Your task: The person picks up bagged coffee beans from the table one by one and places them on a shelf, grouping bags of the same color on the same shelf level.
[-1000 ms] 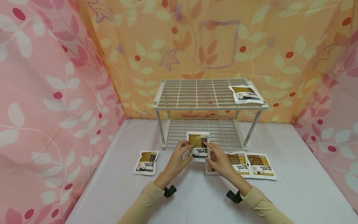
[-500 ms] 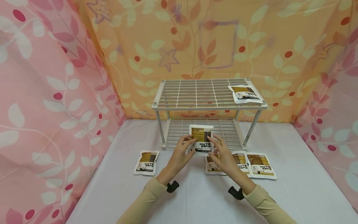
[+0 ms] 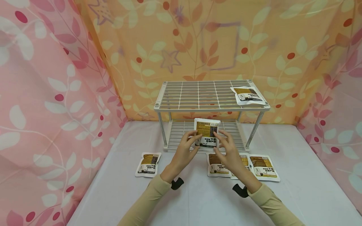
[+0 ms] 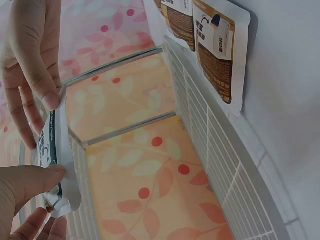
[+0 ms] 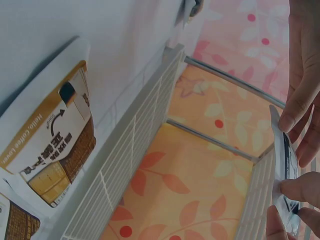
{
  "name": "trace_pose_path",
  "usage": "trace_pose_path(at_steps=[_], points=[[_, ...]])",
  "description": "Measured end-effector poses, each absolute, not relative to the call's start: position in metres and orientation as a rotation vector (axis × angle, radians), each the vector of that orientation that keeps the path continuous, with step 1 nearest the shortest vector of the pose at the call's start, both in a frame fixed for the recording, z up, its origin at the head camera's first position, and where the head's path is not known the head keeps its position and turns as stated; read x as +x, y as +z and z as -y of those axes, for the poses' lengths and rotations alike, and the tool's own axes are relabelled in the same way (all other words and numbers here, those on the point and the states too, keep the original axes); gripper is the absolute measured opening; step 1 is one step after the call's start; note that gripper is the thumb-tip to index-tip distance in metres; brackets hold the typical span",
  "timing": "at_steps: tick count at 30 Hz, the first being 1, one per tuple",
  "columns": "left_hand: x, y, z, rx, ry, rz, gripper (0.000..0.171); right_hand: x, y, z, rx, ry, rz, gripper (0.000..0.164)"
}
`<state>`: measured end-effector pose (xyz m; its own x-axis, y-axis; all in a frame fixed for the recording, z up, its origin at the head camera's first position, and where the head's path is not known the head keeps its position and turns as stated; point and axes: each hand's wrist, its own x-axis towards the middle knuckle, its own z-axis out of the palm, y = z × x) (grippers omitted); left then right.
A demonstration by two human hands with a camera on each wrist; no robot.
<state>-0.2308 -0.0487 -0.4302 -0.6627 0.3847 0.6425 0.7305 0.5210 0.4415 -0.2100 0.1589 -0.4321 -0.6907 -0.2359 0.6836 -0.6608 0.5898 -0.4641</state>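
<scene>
Both hands hold one white pouch (image 3: pixel 207 133) with a gold-and-black printed label, raised in front of the rack's lower shelf in the head view. The left hand (image 3: pixel 185 149) pinches its left edge between thumb and fingers. On the opposite edge, the right hand (image 3: pixel 228 150) grips it the same way. Seen from the left wrist, the pouch (image 4: pixel 57 155) appears nearly edge-on, a thumb pressed on each end. The right wrist view also shows the held pouch (image 5: pixel 285 175) from its side, between the fingertips of the two hands.
A white two-tier wire rack (image 3: pixel 212 110) stands at the back of the table. Another pouch (image 3: pixel 249 95) lies on its top shelf at the right. Below the rack's front right, a row of pouches (image 3: pixel 263 167) rests on the white tablecloth; a single pouch (image 3: pixel 148 164) lies at left.
Both hands have lifted the pouch upward and slightly to the right, from just above the table toward the space before the shelves. The other pouches and the rack stay put.
</scene>
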Motion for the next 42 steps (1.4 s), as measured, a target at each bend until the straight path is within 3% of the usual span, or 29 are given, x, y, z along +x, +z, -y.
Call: trace_pose_path(at_steps=[9, 33, 42], points=[[-0.231, -0.420, 0.045, -0.946, -0.953, 2.238, 0.048, -0.210, -0.425, -0.162, 0.743, 0.886, 2.198, 0.063], [-0.230, -0.413, 0.044, -1.038, -0.877, 2.146, 0.054, -0.209, -0.410, -0.169, 0.897, 0.808, 2.159, 0.077], [-0.234, -0.402, 0.043, -1.058, -0.851, 2.091, 0.052, -0.214, -0.397, -0.171, 0.905, 0.788, 2.115, 0.072]])
